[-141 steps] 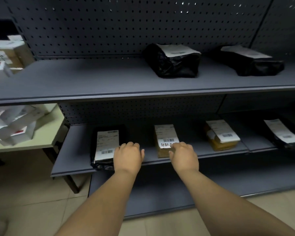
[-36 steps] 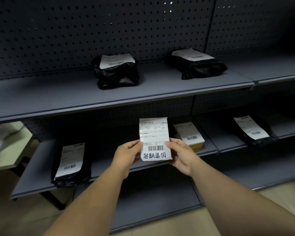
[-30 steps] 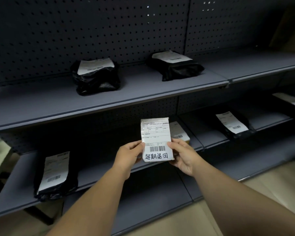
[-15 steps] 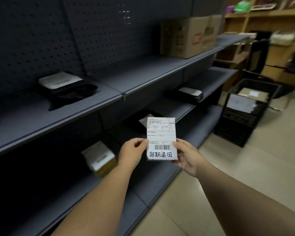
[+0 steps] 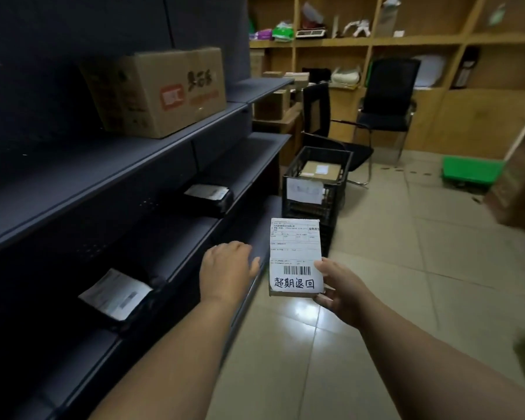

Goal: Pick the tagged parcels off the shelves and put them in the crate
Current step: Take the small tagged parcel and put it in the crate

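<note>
**Parcel held in your right grip, crate ahead on the floor**

Parcel (image 5: 295, 257) with the handwritten tag sits upright in your right hand (image 5: 338, 291): that grip is closed on its lower right corner, thumb across the label beside the barcode, fingers behind the bottom edge. Its label faces you.

Working left to right: far to the left of both grips run the dark shelves (image 5: 109, 174), with a black bagged parcel (image 5: 119, 294) low down, another black bag (image 5: 208, 197) further along, and a cardboard box (image 5: 161, 89) on the upper shelf. Your left hand (image 5: 228, 275) hovers just left of the held parcel, apart from it, palm down, fingers loosely spread and holding nothing. Beyond the parcel, above your right grip, the black crate (image 5: 314, 189) stands on the tiled floor (image 5: 406, 268) at the shelf end, with parcels already inside.
</note>
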The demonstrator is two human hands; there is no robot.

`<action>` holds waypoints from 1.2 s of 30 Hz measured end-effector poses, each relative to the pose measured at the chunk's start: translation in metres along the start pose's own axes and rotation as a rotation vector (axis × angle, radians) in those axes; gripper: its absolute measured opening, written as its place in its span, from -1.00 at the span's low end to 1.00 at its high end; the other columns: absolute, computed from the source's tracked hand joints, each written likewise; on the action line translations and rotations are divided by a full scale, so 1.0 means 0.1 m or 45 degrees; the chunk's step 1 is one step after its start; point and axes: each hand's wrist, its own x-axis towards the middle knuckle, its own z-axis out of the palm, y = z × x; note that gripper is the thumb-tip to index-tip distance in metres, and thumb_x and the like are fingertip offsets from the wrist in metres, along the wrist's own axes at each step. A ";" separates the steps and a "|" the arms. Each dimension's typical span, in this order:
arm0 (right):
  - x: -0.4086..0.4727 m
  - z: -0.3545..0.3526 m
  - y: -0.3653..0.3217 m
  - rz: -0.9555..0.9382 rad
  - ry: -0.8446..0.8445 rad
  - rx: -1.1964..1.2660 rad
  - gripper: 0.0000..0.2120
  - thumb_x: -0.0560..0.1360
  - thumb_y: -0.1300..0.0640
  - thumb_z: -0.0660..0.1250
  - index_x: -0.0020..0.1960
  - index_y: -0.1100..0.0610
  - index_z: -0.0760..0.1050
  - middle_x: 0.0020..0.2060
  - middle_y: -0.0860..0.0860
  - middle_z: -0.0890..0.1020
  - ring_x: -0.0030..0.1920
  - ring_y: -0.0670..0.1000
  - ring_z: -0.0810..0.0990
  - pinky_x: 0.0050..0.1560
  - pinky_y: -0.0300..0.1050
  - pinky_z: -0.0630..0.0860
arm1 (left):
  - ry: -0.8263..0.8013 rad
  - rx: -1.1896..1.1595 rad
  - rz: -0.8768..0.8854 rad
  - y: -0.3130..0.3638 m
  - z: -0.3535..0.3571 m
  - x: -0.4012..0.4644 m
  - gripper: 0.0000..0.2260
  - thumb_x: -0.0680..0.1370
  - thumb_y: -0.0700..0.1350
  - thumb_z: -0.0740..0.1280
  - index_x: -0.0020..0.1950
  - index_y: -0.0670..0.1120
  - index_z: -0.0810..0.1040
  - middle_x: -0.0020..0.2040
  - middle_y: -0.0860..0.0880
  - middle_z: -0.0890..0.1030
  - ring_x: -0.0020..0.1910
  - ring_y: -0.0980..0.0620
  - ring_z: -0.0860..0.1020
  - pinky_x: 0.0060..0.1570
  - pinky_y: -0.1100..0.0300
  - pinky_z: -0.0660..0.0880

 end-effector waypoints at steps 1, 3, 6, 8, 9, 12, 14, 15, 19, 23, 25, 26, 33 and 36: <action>0.08 -0.13 -0.08 -0.003 0.024 0.008 -0.73 0.47 0.12 0.32 0.17 0.03 0.51 -0.08 0.02 0.67 -0.08 0.04 0.61 0.01 -0.02 0.49 | -0.014 0.039 0.039 0.11 0.07 0.13 -0.72 0.54 0.11 0.19 0.13 0.03 0.57 0.10 0.07 0.60 0.10 0.02 0.53 0.14 0.13 0.31; 0.23 -0.36 -0.22 -0.009 0.058 0.012 -0.72 0.46 0.14 0.33 0.17 0.05 0.52 -0.09 0.04 0.68 -0.10 0.05 0.61 0.00 -0.02 0.49 | -0.045 0.095 0.101 0.31 0.19 0.36 -0.70 0.54 0.12 0.17 0.17 0.04 0.54 0.12 0.08 0.59 0.12 0.03 0.51 0.20 0.14 0.27; 0.43 -0.64 -0.39 -0.017 0.087 0.016 -0.72 0.46 0.14 0.33 0.16 0.04 0.52 -0.07 0.06 0.66 -0.12 0.06 0.60 -0.05 -0.05 0.48 | -0.063 0.134 0.170 0.57 0.35 0.65 -0.69 0.56 0.12 0.15 0.19 0.04 0.51 0.12 0.06 0.57 0.11 0.03 0.50 0.21 0.14 0.25; 0.55 -0.78 -0.48 -0.014 0.114 0.032 -0.71 0.46 0.14 0.33 0.17 0.03 0.52 -0.03 0.08 0.65 -0.11 0.07 0.60 -0.06 -0.05 0.48 | -0.074 0.133 0.200 0.73 0.43 0.82 -0.70 0.56 0.11 0.15 0.18 0.03 0.51 0.10 0.05 0.57 0.10 0.02 0.50 0.18 0.14 0.26; 0.61 -0.84 -0.52 -0.011 0.126 0.043 -0.71 0.46 0.14 0.33 0.18 0.04 0.51 -0.01 0.09 0.64 -0.10 0.07 0.59 -0.05 -0.04 0.47 | -0.082 0.133 0.212 0.80 0.46 0.89 -0.71 0.56 0.10 0.15 0.17 0.02 0.51 0.09 0.05 0.57 0.09 0.01 0.50 0.17 0.14 0.26; 0.78 -0.98 -0.62 -0.007 0.148 0.059 -0.70 0.46 0.14 0.33 0.18 0.05 0.50 0.02 0.10 0.63 -0.09 0.08 0.59 -0.05 -0.04 0.47 | -0.109 0.138 0.239 0.98 0.55 1.13 -0.72 0.55 0.10 0.15 0.13 0.00 0.53 0.07 0.02 0.57 0.08 -0.02 0.50 0.14 0.14 0.28; 0.91 -1.06 -0.70 -0.009 0.163 0.061 -0.72 0.45 0.13 0.33 0.17 0.05 0.51 0.00 0.08 0.65 -0.10 0.08 0.59 -0.07 -0.05 0.48 | -0.117 0.134 0.243 1.06 0.62 1.29 -0.72 0.55 0.09 0.16 0.10 -0.02 0.53 0.06 0.01 0.57 0.07 -0.03 0.49 0.09 0.14 0.29; 0.98 -1.09 -0.74 -0.012 0.171 0.064 -0.72 0.45 0.13 0.33 0.16 0.05 0.52 -0.02 0.07 0.65 -0.10 0.08 0.59 -0.08 -0.06 0.48 | -0.125 0.131 0.242 1.10 0.66 1.37 -0.73 0.56 0.09 0.16 0.08 -0.03 0.53 0.05 0.01 0.57 0.06 -0.03 0.49 0.06 0.14 0.30; 1.33 -1.17 -0.91 -0.016 0.199 0.087 -0.75 0.46 0.13 0.34 0.14 0.05 0.52 -0.07 0.06 0.66 -0.12 0.07 0.59 -0.12 -0.07 0.50 | -0.165 0.109 0.243 1.19 0.85 1.75 -0.73 0.57 0.09 0.16 0.09 -0.04 0.51 0.08 0.00 0.55 0.08 -0.04 0.47 -0.02 0.13 0.32; 1.79 -1.19 -1.11 -0.036 0.221 0.092 -0.81 0.46 0.14 0.34 0.08 0.05 0.53 -0.15 0.05 0.66 -0.20 0.05 0.60 -0.20 -0.14 0.52 | -0.188 0.103 0.243 1.24 1.08 2.27 -0.72 0.57 0.09 0.16 0.12 -0.05 0.51 0.11 -0.01 0.54 0.10 -0.06 0.46 -0.02 0.11 0.34; 2.08 -1.18 -1.25 -0.048 0.232 0.102 -0.82 0.46 0.14 0.34 0.06 0.05 0.53 -0.19 0.04 0.66 -0.24 0.04 0.60 -0.23 -0.16 0.50 | -0.184 0.110 0.251 1.24 1.20 2.58 -0.72 0.57 0.09 0.16 0.12 -0.05 0.51 0.11 -0.02 0.54 0.10 -0.06 0.46 -0.01 0.10 0.34; 2.24 -1.16 -1.33 -0.052 0.238 0.108 -0.83 0.46 0.14 0.34 0.06 0.06 0.53 -0.20 0.04 0.66 -0.25 0.03 0.60 -0.25 -0.16 0.49 | -0.185 0.110 0.253 1.24 1.26 2.75 -0.72 0.57 0.09 0.16 0.12 -0.04 0.51 0.11 -0.02 0.54 0.10 -0.06 0.46 -0.01 0.10 0.34; 3.42 -0.99 -1.96 -0.050 0.283 0.174 -0.81 0.48 0.13 0.34 0.09 0.07 0.51 -0.17 0.06 0.65 -0.21 0.04 0.61 -0.33 -0.16 0.53 | -0.198 0.119 0.284 1.10 1.66 4.06 -0.72 0.57 0.10 0.16 0.09 -0.04 0.51 0.09 -0.02 0.54 0.07 -0.06 0.47 -0.08 0.11 0.30; 3.87 -0.96 -2.19 -0.067 0.308 0.187 -0.76 0.47 0.13 0.34 0.14 0.07 0.49 -0.13 0.07 0.64 -0.17 0.05 0.59 -0.19 -0.10 0.51 | -0.188 0.123 0.296 1.08 1.81 4.59 -0.72 0.56 0.09 0.16 0.07 -0.05 0.51 0.07 -0.03 0.55 0.05 -0.06 0.47 -0.13 0.11 0.25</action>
